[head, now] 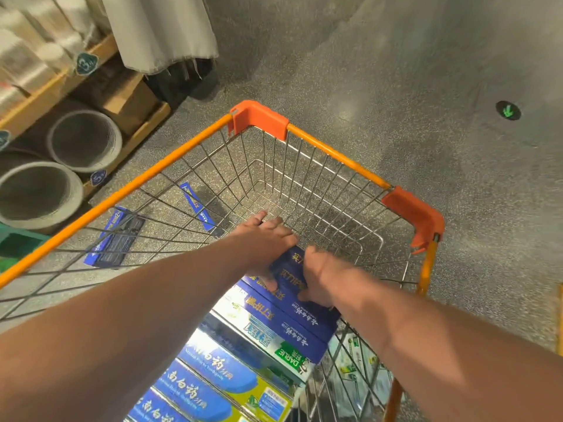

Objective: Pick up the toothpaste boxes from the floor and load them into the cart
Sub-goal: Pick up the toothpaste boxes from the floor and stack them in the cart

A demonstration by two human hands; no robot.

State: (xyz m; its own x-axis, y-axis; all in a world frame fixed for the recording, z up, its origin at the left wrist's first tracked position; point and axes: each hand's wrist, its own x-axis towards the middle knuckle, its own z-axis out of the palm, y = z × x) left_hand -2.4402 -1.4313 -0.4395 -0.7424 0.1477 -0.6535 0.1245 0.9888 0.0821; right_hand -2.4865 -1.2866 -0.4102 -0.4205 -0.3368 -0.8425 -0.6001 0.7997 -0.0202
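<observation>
A wire cart [189,149] with an orange rim fills the middle of the view. Inside it, several toothpaste boxes are stacked toward the near end. My left hand [265,239] and my right hand [320,275] both hold a dark blue toothpaste box [292,272] on top of that stack, one hand on each side, thumbs on its upper face. Two more blue boxes lie on the floor left of the cart, seen through the wires: a flat one [117,239] and a slimmer one [196,205].
Wooden shelves [61,83] at the left hold wrapped rolls and two large grey duct tubes [85,141]. A pale cloth [158,28] hangs at the top. A green arrow sticker [508,111] marks the speckled floor at the right.
</observation>
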